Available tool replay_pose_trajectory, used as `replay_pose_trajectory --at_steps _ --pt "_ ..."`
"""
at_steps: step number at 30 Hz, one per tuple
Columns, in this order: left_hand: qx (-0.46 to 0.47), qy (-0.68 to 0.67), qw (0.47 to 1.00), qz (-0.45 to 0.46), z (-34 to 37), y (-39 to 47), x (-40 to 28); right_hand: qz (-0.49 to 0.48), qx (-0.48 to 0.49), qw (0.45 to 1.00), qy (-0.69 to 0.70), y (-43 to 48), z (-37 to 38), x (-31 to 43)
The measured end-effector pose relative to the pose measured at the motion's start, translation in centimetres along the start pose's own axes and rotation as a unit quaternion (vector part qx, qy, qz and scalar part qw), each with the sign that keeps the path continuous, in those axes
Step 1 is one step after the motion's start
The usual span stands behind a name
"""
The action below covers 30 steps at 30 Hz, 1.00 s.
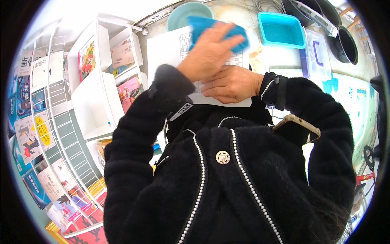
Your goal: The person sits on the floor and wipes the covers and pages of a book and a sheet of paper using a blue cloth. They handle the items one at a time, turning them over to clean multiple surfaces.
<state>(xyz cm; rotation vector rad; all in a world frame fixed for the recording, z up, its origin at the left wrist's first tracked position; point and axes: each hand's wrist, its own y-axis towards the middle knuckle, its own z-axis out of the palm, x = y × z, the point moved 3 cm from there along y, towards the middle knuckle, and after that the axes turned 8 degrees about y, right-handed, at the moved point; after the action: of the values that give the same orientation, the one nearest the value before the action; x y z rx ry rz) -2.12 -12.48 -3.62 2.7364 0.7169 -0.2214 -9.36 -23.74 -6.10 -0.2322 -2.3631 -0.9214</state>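
Observation:
My left hand [210, 52] is stretched forward over a white sheet or board [166, 58] that bears a printed table. Blurred by motion, a blue cloth [202, 27] lies under its fingers and is gripped by them. My right hand [233, 84] rests on the near part of the white sheet, its fingers bent and pointing left. Whether those fingers pinch anything is hidden. The sheet lies just in front of my body, its near edge above my black clothing.
Beyond the sheet sits a pale green basin [186, 10]. To the right are a blue plastic tub [281, 30], a clear lidded box [318, 65] and black pots [347, 45]. White cubbies [91, 106] and a wire book rack [58, 119] stand left. A phone [292, 131] is at my chest.

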Motion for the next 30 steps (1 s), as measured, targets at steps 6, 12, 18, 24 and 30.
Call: replay_pose_trajectory --at_steps 6,12,18,24,30 --pt "-0.029 0.048 0.998 0.021 -0.8 1.0 1.2 -0.013 -0.003 1.0 -0.019 0.0 -0.1 0.0" --pt "-0.008 -0.068 0.982 -0.175 -2.3 -2.4 5.2 -0.025 -0.004 1.0 -0.015 0.1 0.0 -0.2" --pt "0.025 -0.026 0.996 0.079 0.8 0.2 -2.3 0.014 0.001 1.0 -0.024 -0.2 0.2 0.2" --pt "-0.023 -0.072 0.988 -0.136 -2.4 -3.4 4.0 -0.02 -0.009 0.999 -0.028 -0.2 -0.1 0.0" --pt "-0.039 -0.165 0.962 -0.213 -2.6 -5.6 3.4 -0.01 0.001 1.0 -0.012 0.1 -0.2 0.1"
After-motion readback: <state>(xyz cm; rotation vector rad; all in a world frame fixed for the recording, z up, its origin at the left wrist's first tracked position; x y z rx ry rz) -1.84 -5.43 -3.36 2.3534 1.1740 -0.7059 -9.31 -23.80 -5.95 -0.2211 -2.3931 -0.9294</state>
